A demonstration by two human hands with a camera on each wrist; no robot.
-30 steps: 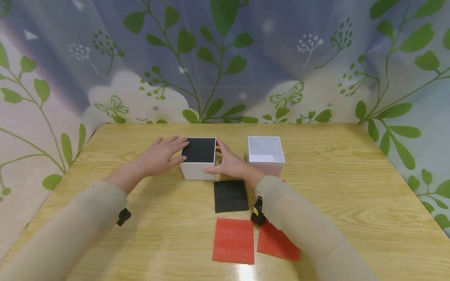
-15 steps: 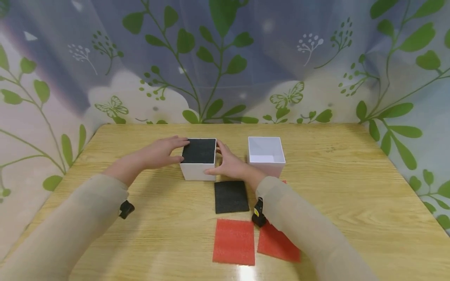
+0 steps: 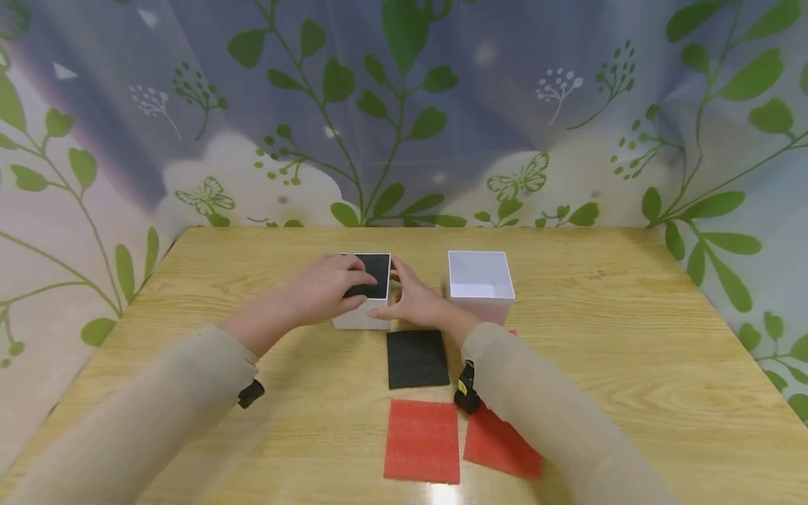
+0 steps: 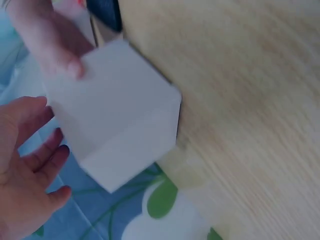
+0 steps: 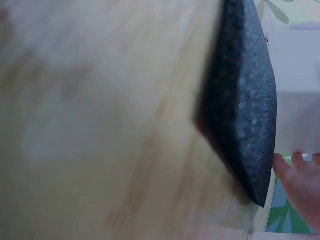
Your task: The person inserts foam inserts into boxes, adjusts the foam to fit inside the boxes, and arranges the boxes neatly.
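A white box (image 3: 355, 319) stands on the table with a black foam square (image 3: 379, 266) filling its top, level with the rim. My right hand (image 3: 416, 298) grips the box's right side, thumb on the front wall and fingers behind the right edge. Over the box's top lies my left hand (image 3: 328, 289), fingers loosely bent above the black square and partly hiding it. In the left wrist view, the left fingers are spread beside the white box (image 4: 117, 115), and the right thumb presses its wall.
A second white box (image 3: 481, 273) stands to the right. In front lie another black foam square (image 3: 416, 359), large in the right wrist view, a red square (image 3: 421, 442) and a second red square (image 3: 501, 442), partly under the right forearm. A leaf-patterned curtain (image 3: 404, 140) hangs behind the table.
My left hand has moved right, from the box's left edge to over its top, covering part of the black square. The right hand keeps its grip on the box.
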